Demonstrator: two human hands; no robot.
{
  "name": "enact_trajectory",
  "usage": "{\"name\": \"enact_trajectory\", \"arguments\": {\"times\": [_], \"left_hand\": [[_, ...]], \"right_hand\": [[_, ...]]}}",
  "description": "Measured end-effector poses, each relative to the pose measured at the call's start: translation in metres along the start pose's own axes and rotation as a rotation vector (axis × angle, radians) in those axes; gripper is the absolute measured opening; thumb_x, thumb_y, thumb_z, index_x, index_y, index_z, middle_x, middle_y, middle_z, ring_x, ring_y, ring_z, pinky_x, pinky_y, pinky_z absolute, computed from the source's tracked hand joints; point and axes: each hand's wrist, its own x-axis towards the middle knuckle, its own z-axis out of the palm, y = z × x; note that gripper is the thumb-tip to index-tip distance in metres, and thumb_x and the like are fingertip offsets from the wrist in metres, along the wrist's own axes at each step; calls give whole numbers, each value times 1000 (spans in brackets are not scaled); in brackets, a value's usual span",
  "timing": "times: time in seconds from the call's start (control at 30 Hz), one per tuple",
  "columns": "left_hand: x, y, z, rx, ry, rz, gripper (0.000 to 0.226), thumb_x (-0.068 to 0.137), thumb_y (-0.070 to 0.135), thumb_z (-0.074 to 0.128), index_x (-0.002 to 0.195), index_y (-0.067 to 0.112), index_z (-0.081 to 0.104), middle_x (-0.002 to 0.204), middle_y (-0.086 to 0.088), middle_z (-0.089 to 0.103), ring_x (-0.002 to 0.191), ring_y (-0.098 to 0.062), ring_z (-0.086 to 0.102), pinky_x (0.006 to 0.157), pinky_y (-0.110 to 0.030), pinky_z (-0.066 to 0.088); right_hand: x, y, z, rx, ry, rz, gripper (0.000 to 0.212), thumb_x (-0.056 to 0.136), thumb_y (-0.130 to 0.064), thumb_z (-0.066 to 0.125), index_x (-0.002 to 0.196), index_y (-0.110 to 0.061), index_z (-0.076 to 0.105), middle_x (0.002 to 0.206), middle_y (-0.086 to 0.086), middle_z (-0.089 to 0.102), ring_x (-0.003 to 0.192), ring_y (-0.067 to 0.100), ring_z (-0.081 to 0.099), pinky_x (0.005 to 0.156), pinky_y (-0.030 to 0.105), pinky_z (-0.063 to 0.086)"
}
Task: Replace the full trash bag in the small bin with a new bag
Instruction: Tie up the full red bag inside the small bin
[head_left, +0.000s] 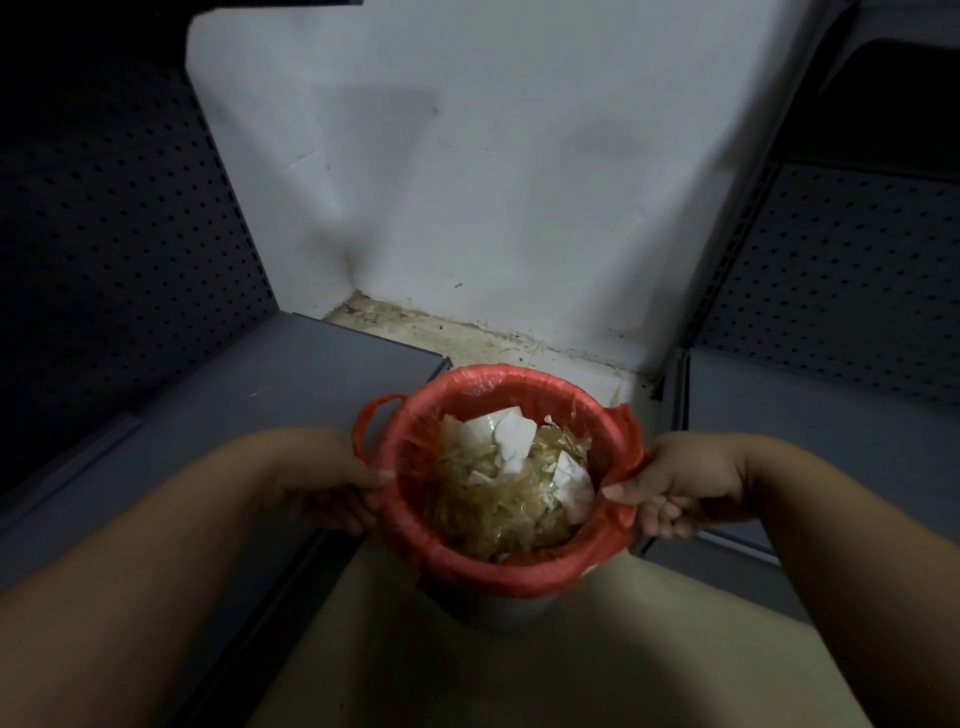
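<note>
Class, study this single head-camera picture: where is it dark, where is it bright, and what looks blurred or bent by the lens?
Head view: dim overall; the white wall is brightest, the shelves nearly black. The wide lens bows the shelf edges outward. The red bag and the trash look soft, and the left hand and right hand pinching its rim are slightly blurred.

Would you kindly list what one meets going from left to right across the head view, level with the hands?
Left shelf → left hand → red bag handle → trash in the bag → right hand → right shelf.
</note>
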Motion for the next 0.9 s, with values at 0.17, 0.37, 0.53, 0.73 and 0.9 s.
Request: {"name": "enact_trajectory", "arguments": {"times": [0.17, 0.37, 0.53, 0.73, 0.9], "left_hand": [[0, -5, -1, -52, 28, 6, 29, 88, 32, 57, 87, 5, 66, 75, -9, 70, 49, -14, 62, 37, -15, 43], [5, -8, -9, -67, 108, 92, 27, 90, 24, 56, 102, 1, 63, 96, -18, 67, 50, -12, 63, 46, -19, 44], [-3, -14, -18, -124, 16, 88, 25, 79, 25, 64, 82, 1, 69, 69, -8, 74, 57, -16, 68, 64, -27, 43], [-8, -10, -22, -272, 3, 85, 28, 86, 24, 57, 70, 3, 66, 59, -8, 71, 48, -12, 66, 40, -16, 47], [-3, -11, -25, -498, 60, 133, 25, 89, 23, 53, 74, 6, 63, 53, -5, 68, 42, -9, 63, 37, -12, 44]], "right_hand": [[2, 2, 2, 136, -64, -52, 29, 70, -30, 63, 49, -11, 69, 46, 1, 61, 38, 7, 55, 41, 14, 40], [-2, -8, 1, 1, -88, -39, 23, 68, -32, 65, 55, -16, 75, 55, 0, 67, 47, 7, 59, 45, 15, 43], [1, -7, 2, 170, -86, -64, 26, 71, -28, 64, 53, -11, 72, 50, 2, 65, 41, 7, 57, 38, 14, 41], [9, -6, 3, 436, -46, -8, 23, 70, -21, 64, 57, -2, 67, 45, 5, 64, 34, 9, 57, 33, 12, 41], [12, -5, 1, 499, 68, 46, 32, 82, -16, 63, 55, 1, 65, 44, 7, 64, 31, 10, 57, 34, 11, 42]]}}
